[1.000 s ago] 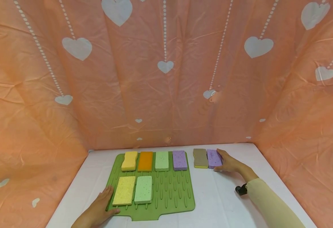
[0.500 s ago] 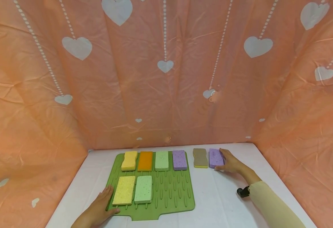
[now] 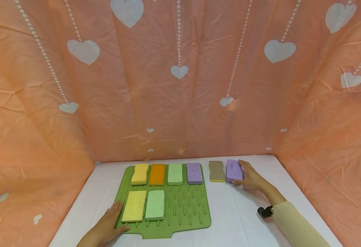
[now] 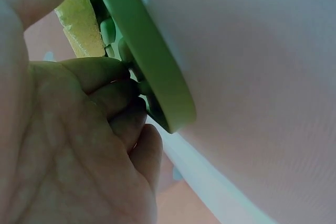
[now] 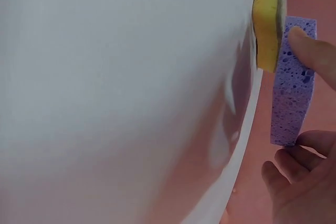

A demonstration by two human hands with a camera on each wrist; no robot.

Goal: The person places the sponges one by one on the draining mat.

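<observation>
My right hand (image 3: 252, 175) pinches a purple sponge (image 3: 234, 171) between thumb and fingers at the back right of the table. In the right wrist view the thumb lies on one end of this sponge (image 5: 291, 93), the fingers are at the other, and a gap shows between it and the tabletop. Just left of it lies a grey-topped yellow scrub sponge (image 3: 217, 171). My left hand (image 3: 107, 223) rests on the left edge of a green ridged mat (image 3: 186, 219), fingers extended. Close by on the mat is a yellow sponge (image 3: 134, 206), beside a light green sponge (image 3: 155, 205).
Along the mat's back edge lie a wavy yellow sponge (image 3: 140, 174), an orange one (image 3: 157, 175), a pale green one (image 3: 175, 174) and another purple sponge (image 3: 194, 173). A pink curtain (image 3: 180, 116) with hearts encloses the white table (image 3: 230, 219) behind and at both sides.
My right hand has drawn the purple sponge slightly right, away from the grey-topped scrub sponge, and raised it a little. My left hand and the mat hold still.
</observation>
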